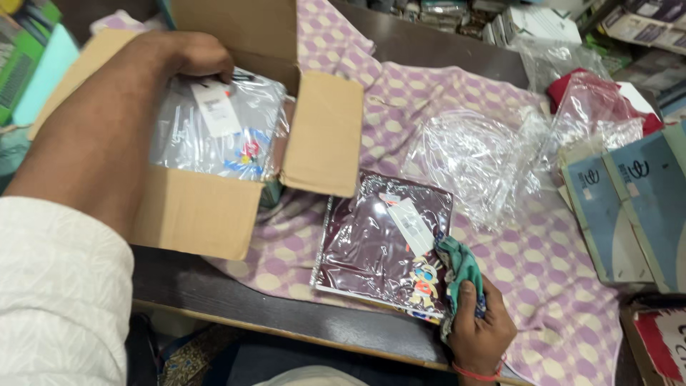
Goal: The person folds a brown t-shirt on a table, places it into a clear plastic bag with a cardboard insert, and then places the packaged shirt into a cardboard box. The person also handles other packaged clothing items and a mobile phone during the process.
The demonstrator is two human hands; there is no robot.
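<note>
Left hand [187, 56] grips a bagged grey garment [214, 132] inside the cardboard box [196, 214]; seat it flat. Right hand [477, 330] grasps a teal cloth [457, 266] beside a maroon packet [375, 243].

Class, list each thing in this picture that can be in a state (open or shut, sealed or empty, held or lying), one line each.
Cardboard box: open, flaps up.
Grey packet: sealed, inside the box, under the left hand.
Maroon packet: sealed, flat on the purple cloth.
Green cloth: bunched, gripped by the right hand.
Clear plastic bags: empty, crumpled.
Blue boxes: shut.
</note>
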